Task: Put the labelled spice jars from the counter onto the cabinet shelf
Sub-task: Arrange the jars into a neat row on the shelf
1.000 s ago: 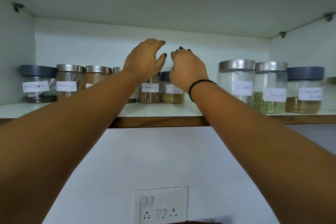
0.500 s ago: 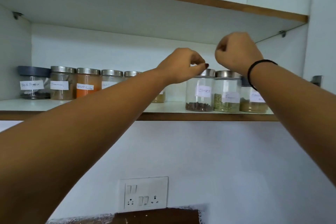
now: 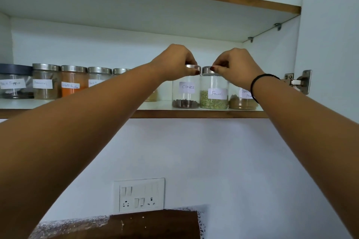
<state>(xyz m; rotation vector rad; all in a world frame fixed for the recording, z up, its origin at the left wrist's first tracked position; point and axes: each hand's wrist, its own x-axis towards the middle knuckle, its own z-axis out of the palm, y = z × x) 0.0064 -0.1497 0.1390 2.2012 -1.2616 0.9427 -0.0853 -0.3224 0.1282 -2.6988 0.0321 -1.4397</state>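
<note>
My left hand (image 3: 174,62) is curled over the steel lid of the cloves jar (image 3: 185,93), fingers and thumb gripping its rim. My right hand (image 3: 237,66) pinches the lid of the fennel jar (image 3: 213,95), which stands just beside it. Both jars sit upright on the shelf (image 3: 155,105), right of the frame's centre. A third jar (image 3: 240,101) stands further right, partly hidden by my right wrist. More jars line the left of the frame, among them an orange powder jar (image 3: 72,83).

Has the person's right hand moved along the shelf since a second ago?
Yes, rightward. The right hand was left of the Cloves jar; now it grips the Fennel jar from above, right of Cloves.
</note>
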